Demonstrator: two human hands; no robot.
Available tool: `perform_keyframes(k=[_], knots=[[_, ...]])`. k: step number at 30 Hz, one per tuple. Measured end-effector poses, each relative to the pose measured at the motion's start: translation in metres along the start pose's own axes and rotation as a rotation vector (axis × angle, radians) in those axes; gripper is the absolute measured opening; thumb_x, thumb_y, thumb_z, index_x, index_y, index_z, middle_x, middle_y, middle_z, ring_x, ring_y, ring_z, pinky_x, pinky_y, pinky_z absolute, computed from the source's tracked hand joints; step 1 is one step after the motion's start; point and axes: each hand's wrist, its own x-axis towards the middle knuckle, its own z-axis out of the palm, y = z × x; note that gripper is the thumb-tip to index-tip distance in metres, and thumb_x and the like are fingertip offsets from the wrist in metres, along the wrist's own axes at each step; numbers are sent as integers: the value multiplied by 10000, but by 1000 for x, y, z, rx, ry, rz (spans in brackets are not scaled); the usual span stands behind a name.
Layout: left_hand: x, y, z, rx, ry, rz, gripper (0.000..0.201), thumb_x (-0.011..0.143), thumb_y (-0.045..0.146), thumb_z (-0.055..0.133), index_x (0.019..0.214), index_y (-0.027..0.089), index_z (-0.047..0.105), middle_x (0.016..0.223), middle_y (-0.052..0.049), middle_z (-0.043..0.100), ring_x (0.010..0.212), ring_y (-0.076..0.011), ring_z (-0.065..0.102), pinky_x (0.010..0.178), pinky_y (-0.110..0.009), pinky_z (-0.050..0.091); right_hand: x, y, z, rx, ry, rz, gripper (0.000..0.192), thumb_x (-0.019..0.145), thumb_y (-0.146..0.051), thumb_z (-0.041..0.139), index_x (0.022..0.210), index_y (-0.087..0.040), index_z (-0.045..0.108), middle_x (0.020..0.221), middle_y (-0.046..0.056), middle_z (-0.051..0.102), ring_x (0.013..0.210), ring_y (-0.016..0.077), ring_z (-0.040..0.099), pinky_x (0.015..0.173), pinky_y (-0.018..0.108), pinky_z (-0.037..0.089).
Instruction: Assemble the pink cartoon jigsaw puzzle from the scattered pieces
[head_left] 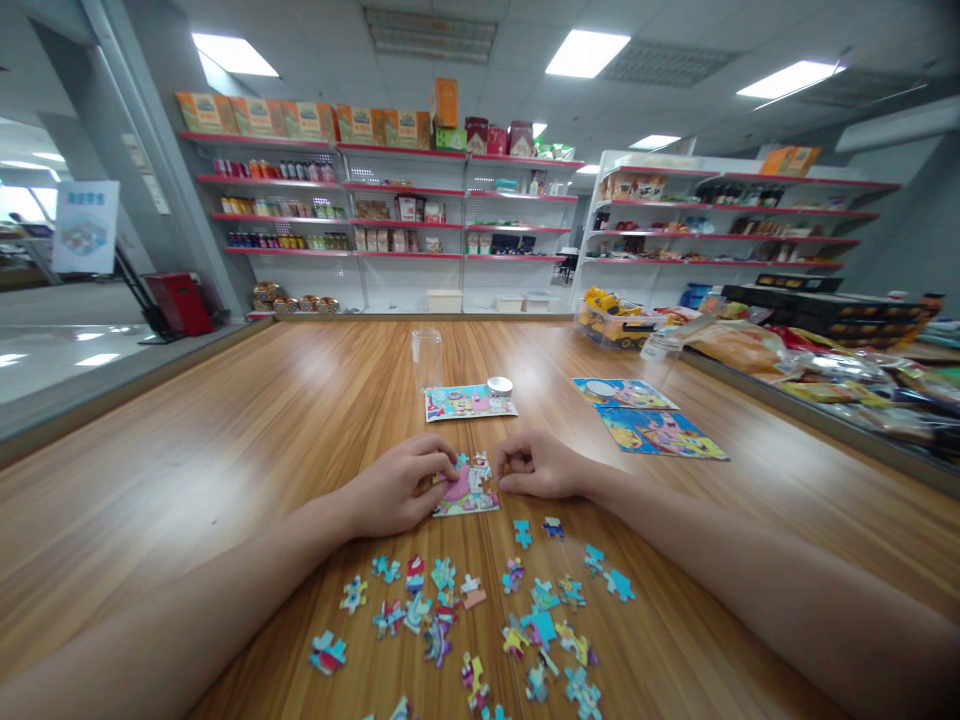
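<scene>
Touching with bent left hand [409, 482] the left edge of the squarish joined puzzle [472, 492] at frame centre, curling right hand [541, 465] just beside its right edge; cannot tell any pinch in either. Showing printed card, knobbed like loose pieces [541, 628] over wood-grained tabletop [262, 420] at lower centre.

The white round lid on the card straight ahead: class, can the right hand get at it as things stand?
Probably yes: the right hand lies on the near side of the white round lid, with nothing standing between them; the clear jar is to the lid's left, out of the way.
</scene>
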Motion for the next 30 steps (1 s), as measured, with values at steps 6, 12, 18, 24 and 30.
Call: perform_keyframes(k=[6,12,18,24,30], knots=[[-1,0,1,6,2,5,148,920,141,505,952,161,648,1056,-96,593,1003,-211,564,894,-361,480,-1,-2,2,-85,59,-48,174,736,-265,624,779,-105,677,492,-74,355,456,77,295,443,208,210],[1,2,-1,14,13,13,151,925,156,502,955,165,650,1045,-97,598,991,-216,576,884,-365,493,-3,0,1,-59,36,-42,151,730,-259,622,759,-117,665,505,-61,398,459,81,305,439,212,209],[1,1,0,17,12,14,152,929,154,507,966,169,653,1042,-98,599,987,-216,578,879,-365,497,-1,2,5,-136,113,-53,126,742,-232,618,776,-125,677,491,-70,379,456,83,325,449,211,233],[0,1,0,11,14,15,155,933,161,511,967,169,662,1037,-97,601,981,-216,580,871,-367,498,1,4,8,-205,202,-47,121,765,-219,610,783,-124,685,477,-76,371,445,82,326,455,215,249],[1,-1,0,10,15,16,162,932,158,511,970,166,668,1048,-98,603,997,-214,580,885,-365,491,-1,3,6,-147,127,-102,127,733,-180,575,781,-126,680,501,-66,394,454,81,337,454,208,255]])
